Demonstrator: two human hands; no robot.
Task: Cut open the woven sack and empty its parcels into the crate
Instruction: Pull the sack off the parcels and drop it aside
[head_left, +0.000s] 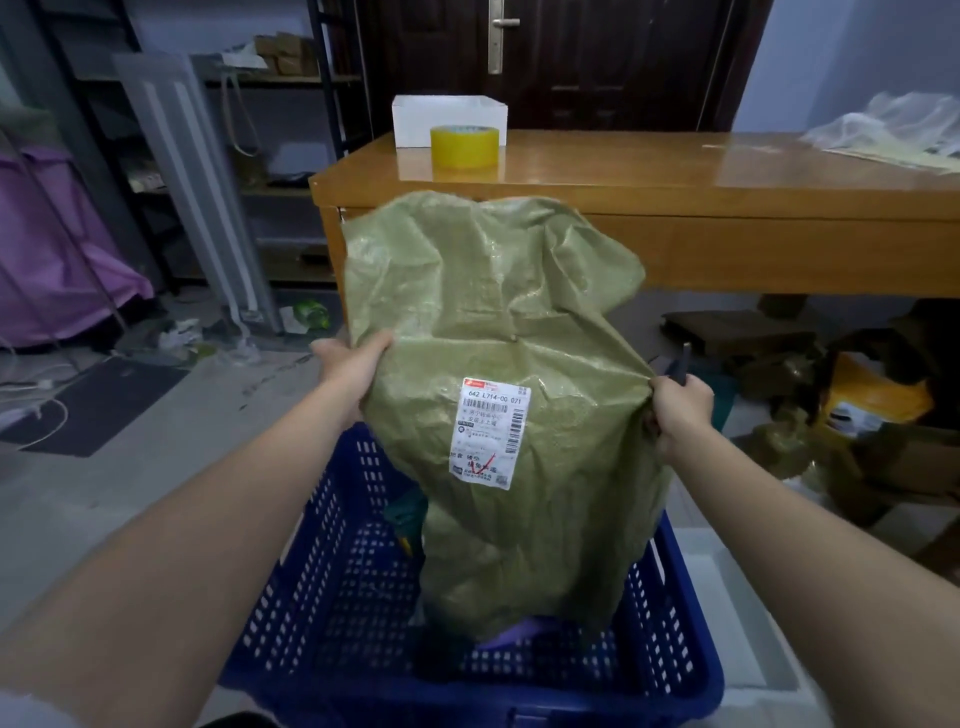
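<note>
A green woven sack (498, 322) with a white shipping label (488, 431) hangs upside down over a blue perforated plastic crate (322, 561), its lower end inside the crate. My left hand (353, 364) grips the sack's left side. On the right edge, my right hand (678, 415) pinches the sack and also holds a dark tool (680, 366), likely scissors. A purple parcel (511, 634) shows at the sack's bottom, and a dark green item (405, 514) lies in the crate beside it.
Just behind the sack stands a wooden table (675, 171) bearing a yellow tape roll (464, 145) and a white box (449, 117). Cardboard boxes and sacks (857, 405) litter the floor at right. Shelving (218, 182) and purple fabric (57, 249) are at left.
</note>
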